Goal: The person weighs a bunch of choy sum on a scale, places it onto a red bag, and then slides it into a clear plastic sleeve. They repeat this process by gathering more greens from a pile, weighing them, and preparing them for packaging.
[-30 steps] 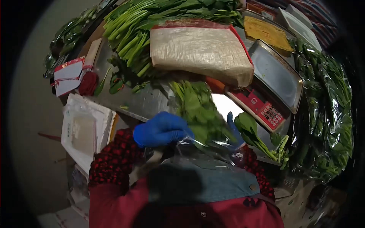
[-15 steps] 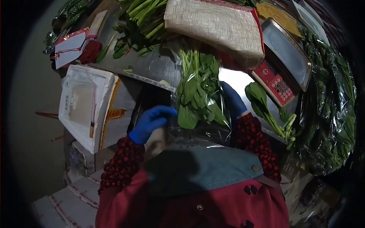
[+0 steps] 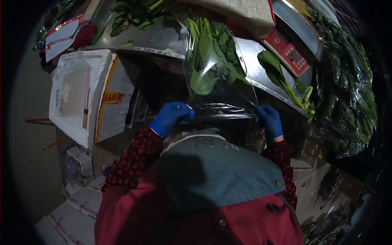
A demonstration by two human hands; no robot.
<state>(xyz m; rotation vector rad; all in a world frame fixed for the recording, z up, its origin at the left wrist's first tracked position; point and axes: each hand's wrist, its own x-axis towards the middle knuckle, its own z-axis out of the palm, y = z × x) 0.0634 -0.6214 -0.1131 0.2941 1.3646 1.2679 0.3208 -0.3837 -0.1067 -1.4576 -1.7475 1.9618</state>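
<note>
A bunch of leafy greens [image 3: 212,61] lies inside a clear plastic bag [image 3: 220,107], stems pointing away from me and leaves toward me. The bag's near end stretches over the table's front edge between my hands. My left hand [image 3: 170,117], in a blue glove, pinches the left corner of this end with curled fingers. On the opposite corner, my right hand [image 3: 270,121], gloved in blue too, is closed on the plastic. Right of the bag, a few loose green stalks [image 3: 281,79] rest on the metal table [image 3: 163,43].
A white foam box [image 3: 77,98] with a brush-like handle stands at left. Beyond the bag lies a woven sack [image 3: 241,14]. A red scale [image 3: 288,51] with a metal pan sits at right, beside plastic-wrapped greens [image 3: 347,90]. More greens [image 3: 134,14] lie at the back left.
Both hands have come to the bag's near corners and closed on them, pulling that end taut toward me. The view has shifted, so the table appears higher.
</note>
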